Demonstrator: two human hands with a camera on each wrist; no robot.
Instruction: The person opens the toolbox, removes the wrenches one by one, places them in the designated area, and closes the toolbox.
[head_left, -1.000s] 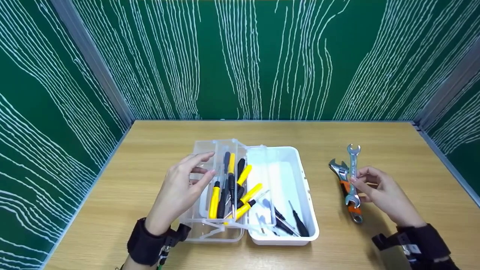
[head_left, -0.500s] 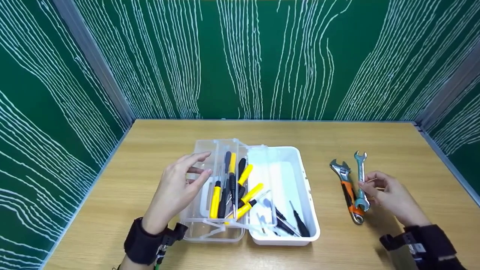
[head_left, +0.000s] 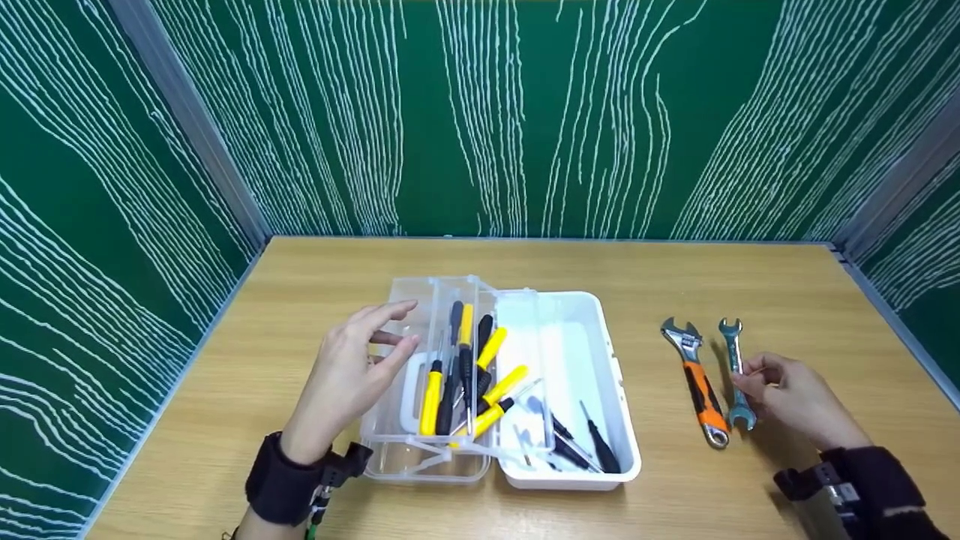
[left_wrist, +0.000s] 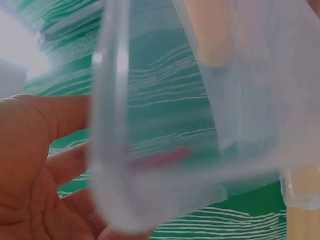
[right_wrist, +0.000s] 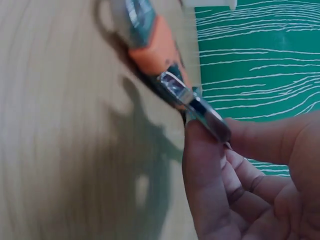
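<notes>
My right hand (head_left: 799, 394) pinches a silver double open-end wrench (head_left: 735, 346) between thumb and fingertips near the middle of its shaft. In the right wrist view the wrench (right_wrist: 212, 120) is held close over the table, its shadow falling beside it. Just to its left lies an adjustable wrench (head_left: 703, 397) with an orange and black handle. My left hand (head_left: 349, 382), thumb and fingers spread apart, holds nothing and hovers at the left side of the clear plastic trays (head_left: 411, 291) of a toolbox. Close up in the left wrist view, the clear plastic (left_wrist: 112, 100) covers its fingertips.
Several yellow and black screwdrivers (head_left: 431, 401) fill the clear tray. The white toolbox base (head_left: 600, 315) stands beside it, with a black screwdriver (head_left: 600, 446) and other dark tools at its near end. Green walls (head_left: 420, 112) with white lines enclose the table (head_left: 300, 300).
My right hand has carried the open-end wrench rightward and down, from over the adjustable wrench to a spot beside it. The left hand has shifted slightly left.
</notes>
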